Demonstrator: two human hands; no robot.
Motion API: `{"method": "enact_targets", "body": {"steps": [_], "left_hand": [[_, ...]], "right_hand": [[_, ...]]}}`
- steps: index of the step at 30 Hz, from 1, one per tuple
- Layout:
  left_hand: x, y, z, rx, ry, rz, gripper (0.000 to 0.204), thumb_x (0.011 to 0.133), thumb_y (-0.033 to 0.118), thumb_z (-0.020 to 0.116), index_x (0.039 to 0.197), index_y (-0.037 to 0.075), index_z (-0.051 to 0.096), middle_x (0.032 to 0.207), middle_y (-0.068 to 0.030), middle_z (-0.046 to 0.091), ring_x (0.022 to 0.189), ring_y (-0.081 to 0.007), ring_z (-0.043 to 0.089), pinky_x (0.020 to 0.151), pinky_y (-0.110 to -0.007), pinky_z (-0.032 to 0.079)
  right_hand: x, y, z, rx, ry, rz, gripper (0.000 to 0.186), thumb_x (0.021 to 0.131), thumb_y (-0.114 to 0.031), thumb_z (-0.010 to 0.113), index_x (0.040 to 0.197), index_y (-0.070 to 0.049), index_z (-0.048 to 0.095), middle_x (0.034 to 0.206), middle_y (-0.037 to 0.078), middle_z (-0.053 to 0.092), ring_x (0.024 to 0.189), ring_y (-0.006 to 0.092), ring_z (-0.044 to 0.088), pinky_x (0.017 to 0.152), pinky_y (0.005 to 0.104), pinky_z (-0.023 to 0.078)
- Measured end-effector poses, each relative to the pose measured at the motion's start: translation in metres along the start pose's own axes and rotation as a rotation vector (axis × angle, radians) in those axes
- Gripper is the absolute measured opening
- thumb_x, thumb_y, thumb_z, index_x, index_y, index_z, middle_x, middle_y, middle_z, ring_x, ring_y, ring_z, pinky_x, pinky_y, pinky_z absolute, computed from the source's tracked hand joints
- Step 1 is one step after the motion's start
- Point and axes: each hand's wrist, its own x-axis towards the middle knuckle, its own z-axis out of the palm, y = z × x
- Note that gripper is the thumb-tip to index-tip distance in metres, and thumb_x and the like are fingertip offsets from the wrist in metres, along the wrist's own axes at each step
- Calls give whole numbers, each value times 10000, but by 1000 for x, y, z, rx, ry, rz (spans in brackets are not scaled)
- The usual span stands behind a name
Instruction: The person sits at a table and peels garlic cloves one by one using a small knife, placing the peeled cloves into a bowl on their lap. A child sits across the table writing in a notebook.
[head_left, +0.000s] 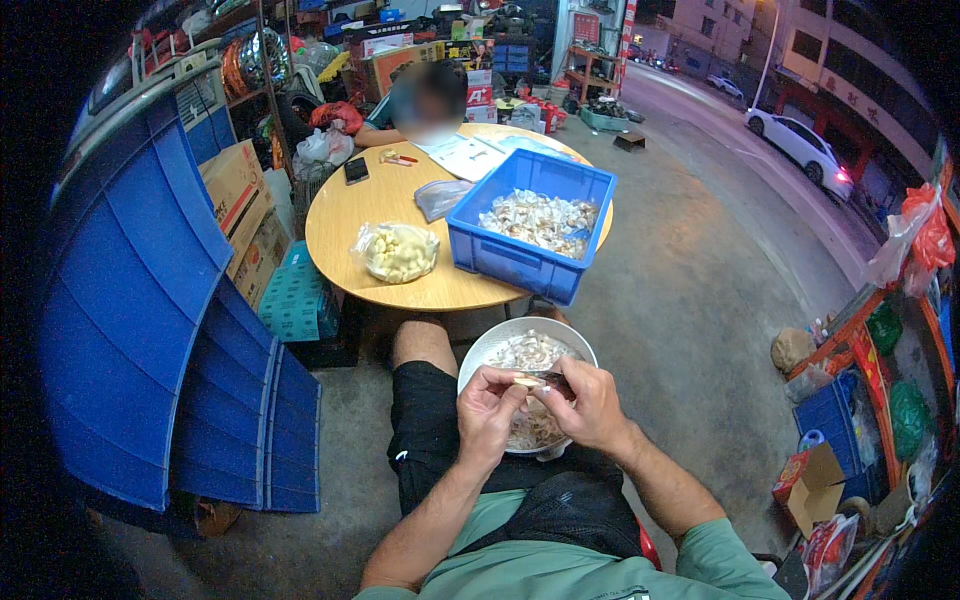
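Both hands meet over a white bowl (478, 352) on my lap, which holds pale and brownish papery skins. My left hand (484, 415) pinches a small pale garlic clove (526, 381) between thumb and fingers. My right hand (588, 404) is closed against the clove's other end, with a slim dark object (551, 377) in its fingers that looks like a small blade, mostly hidden. Beyond the bowl, a blue plastic crate (512, 264) full of whitish, skin-covered cloves stands at the edge of the round table (340, 228). A clear bag of peeled cloves (400, 253) lies to its left.
A person (428, 105) sits across the table by an open book (466, 157). A phone (356, 170) and a grey pouch (441, 198) lie on the table. Blue panels (140, 300) stand at left; an open cardboard box (808, 484) is at right.
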Motion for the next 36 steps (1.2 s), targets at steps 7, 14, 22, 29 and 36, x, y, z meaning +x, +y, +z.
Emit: {"method": "enact_targets", "body": {"steps": [7, 14, 22, 29, 36], "left_hand": [[0, 5, 3, 110, 0, 52, 117, 907, -6, 675, 1000, -1, 604, 977, -84, 658, 825, -107, 628, 684, -226, 529], [-1, 5, 3, 102, -11, 67, 136, 901, -52, 652, 1020, -5, 607, 980, -82, 659, 837, -103, 629, 685, -224, 533], [0, 8, 3, 123, -42, 10, 189, 912, -45, 636, 1097, -23, 605, 1023, -89, 667, 848, -104, 628, 685, -219, 527], [-2, 12, 13, -136, 59, -212, 144, 956, 49, 592, 1097, 21, 589, 994, -71, 655, 797, -133, 637, 667, -251, 533], [2, 13, 7, -156, 82, -190, 140, 980, 66, 564, 1104, 1, 566, 994, -85, 642, 870, -125, 639, 681, -235, 518]], "right_hand": [[1, 7, -1, -50, -52, -50, 229, 818, -154, 710, 787, -13, 532, 709, 173, 576, 675, 381, 611, 596, 455, 473], [1, 8, 0, -27, -20, -70, 227, 817, -153, 710, 780, -16, 533, 701, 168, 577, 659, 373, 611, 584, 448, 472], [2, 9, 0, 11, -26, -27, 244, 831, -166, 713, 740, -22, 537, 638, 158, 569, 575, 339, 597, 534, 427, 457], [1, 10, -3, 122, -109, -32, 253, 841, -169, 706, 741, -10, 536, 626, 174, 554, 570, 337, 588, 535, 424, 447], [-3, 13, -5, 102, -59, 41, 232, 862, -157, 682, 768, -7, 532, 669, 183, 571, 622, 355, 606, 567, 430, 457]]}}
